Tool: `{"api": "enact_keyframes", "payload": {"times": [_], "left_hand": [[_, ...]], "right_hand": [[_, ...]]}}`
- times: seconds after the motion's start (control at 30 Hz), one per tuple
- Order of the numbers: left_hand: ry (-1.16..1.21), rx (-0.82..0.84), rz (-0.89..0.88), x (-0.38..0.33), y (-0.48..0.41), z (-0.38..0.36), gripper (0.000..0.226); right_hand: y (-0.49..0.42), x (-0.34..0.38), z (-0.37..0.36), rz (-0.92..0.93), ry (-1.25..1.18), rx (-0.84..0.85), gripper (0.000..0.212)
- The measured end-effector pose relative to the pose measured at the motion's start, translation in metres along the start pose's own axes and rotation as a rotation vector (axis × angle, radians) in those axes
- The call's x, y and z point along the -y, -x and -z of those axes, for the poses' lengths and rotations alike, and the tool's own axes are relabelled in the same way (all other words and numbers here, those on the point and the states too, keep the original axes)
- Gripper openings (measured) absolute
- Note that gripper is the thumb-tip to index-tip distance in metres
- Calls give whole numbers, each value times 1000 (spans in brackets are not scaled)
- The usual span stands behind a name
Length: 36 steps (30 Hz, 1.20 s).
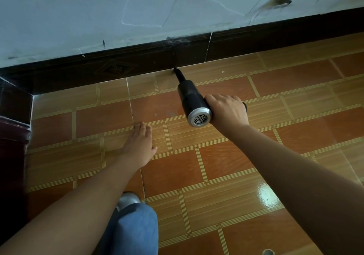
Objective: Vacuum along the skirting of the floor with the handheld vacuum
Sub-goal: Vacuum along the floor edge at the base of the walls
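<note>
Handheld vacuum [194,102] nozzle at skirting [137,65], left hand [138,146] flat on floor [226,168] to its left

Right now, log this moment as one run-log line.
step: vacuuming along skirting | right hand: grips handheld vacuum | nozzle: tip at foot of skirting | left hand: flat on floor

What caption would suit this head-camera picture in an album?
The right hand grips a handheld vacuum, nozzle at the dark skirting, while the left hand rests flat on the tiled floor.
</note>
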<state>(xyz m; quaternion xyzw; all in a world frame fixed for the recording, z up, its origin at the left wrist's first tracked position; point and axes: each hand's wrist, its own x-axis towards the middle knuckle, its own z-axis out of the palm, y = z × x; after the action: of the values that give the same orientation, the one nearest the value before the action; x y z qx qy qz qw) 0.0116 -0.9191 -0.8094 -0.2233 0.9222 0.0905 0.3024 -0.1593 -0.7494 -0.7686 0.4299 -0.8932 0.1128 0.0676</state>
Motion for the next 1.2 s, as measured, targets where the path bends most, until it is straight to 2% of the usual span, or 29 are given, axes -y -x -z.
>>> {"api": "enact_keyframes", "payload": {"times": [0.47,0.73,1.2], "left_hand": [[-23,-4,-196,-45,-27,21,73],[-64,55,-194,-60,-35,25,75],[-164,69,-129,-72,-41,24,77]], "right_hand": [[7,-26,7,-102,33,39,13],[17,-44,13,-179,72,6,15],[50,-64,28,-181,110,-4,17]]}}
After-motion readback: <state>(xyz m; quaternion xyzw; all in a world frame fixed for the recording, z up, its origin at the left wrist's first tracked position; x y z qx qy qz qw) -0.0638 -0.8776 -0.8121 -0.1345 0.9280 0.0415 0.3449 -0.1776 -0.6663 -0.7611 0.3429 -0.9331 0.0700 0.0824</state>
